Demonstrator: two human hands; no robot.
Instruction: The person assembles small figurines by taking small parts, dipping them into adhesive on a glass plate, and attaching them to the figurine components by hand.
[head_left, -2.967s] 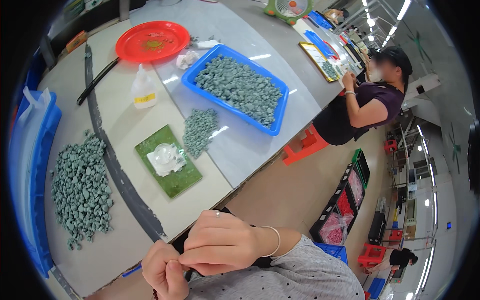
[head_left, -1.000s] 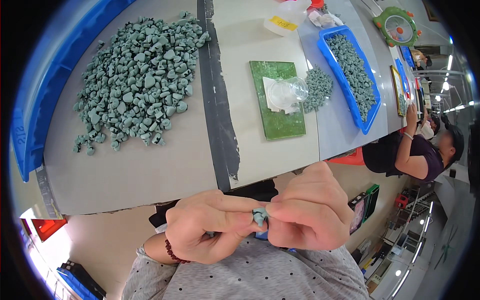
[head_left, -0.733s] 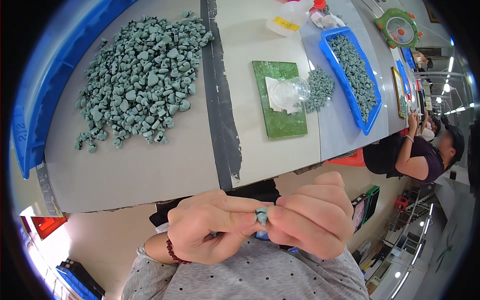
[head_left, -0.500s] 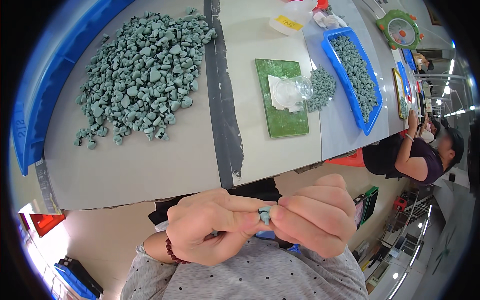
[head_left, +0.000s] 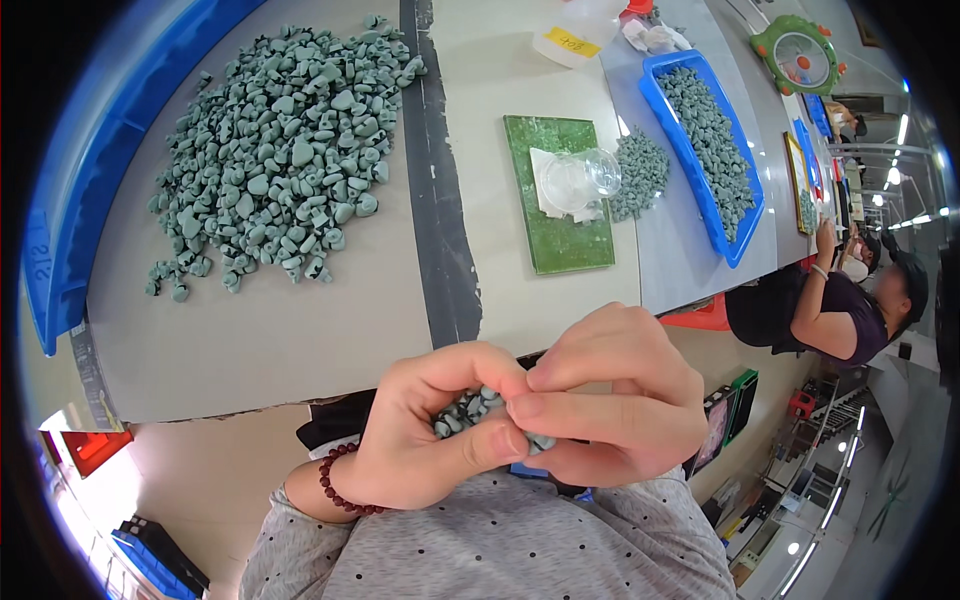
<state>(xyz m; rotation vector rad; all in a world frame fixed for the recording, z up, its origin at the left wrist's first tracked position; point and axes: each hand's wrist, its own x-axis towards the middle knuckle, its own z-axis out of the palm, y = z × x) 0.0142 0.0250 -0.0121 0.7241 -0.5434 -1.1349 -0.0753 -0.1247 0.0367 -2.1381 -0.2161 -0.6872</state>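
Left hand [head_left: 425, 455] is curled round a clutch of small green pieces [head_left: 466, 412], thumb closed over them; right hand [head_left: 625, 400] has its fingertips bunched against it. Can't tell if the right is pinching anything, view's blocked. All this sits lower centre, off the table [head_left: 270, 350] edge, so the likely failure is a drop: if the left grip loosens while the right works, pieces would probably end up on the spotted clothing [head_left: 450, 550] or the floor [head_left: 235, 455]. Piece under the right fingers looks least secure. Writing: dark marks on the yellow label [head_left: 572, 42] of the bottle [head_left: 588, 18], top centre; raised characters on the blue bin [head_left: 75, 240], far left. No brand I can make out.
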